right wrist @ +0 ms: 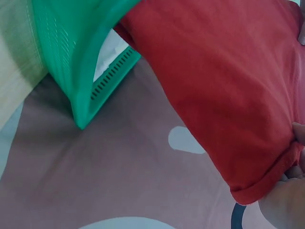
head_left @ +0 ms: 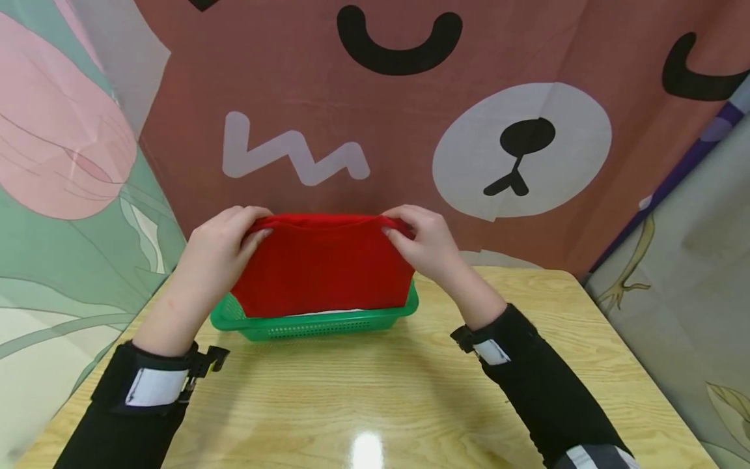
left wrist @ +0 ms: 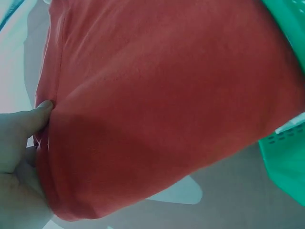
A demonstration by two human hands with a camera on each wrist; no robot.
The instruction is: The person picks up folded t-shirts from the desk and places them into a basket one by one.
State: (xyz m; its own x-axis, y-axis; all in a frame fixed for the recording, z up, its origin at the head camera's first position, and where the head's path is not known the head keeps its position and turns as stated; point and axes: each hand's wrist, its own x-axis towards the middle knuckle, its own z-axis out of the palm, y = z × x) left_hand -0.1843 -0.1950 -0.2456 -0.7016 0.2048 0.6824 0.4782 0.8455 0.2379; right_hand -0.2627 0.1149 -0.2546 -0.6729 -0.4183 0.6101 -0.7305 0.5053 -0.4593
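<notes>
A red cloth garment (head_left: 328, 267) with a stitched hem hangs between my two hands above a green plastic basket (head_left: 322, 326). My left hand (head_left: 219, 244) pinches the upper left corner between thumb and fingers. At the upper right corner, my right hand (head_left: 424, 241) grips the same edge in the same way. In the left wrist view, the thumb presses on the hem of the garment (left wrist: 157, 95). The right wrist view shows the fingers at a turned edge of the garment (right wrist: 228, 109). Its lower edge overlaps the basket, hiding most of the inside.
Something white (right wrist: 108, 55) lies in the basket below the cloth. The basket stands near the back of a wooden table (head_left: 328, 397). Behind the table hangs a brown curtain (head_left: 398, 117) printed with a bear face, with patterned fabric at both sides.
</notes>
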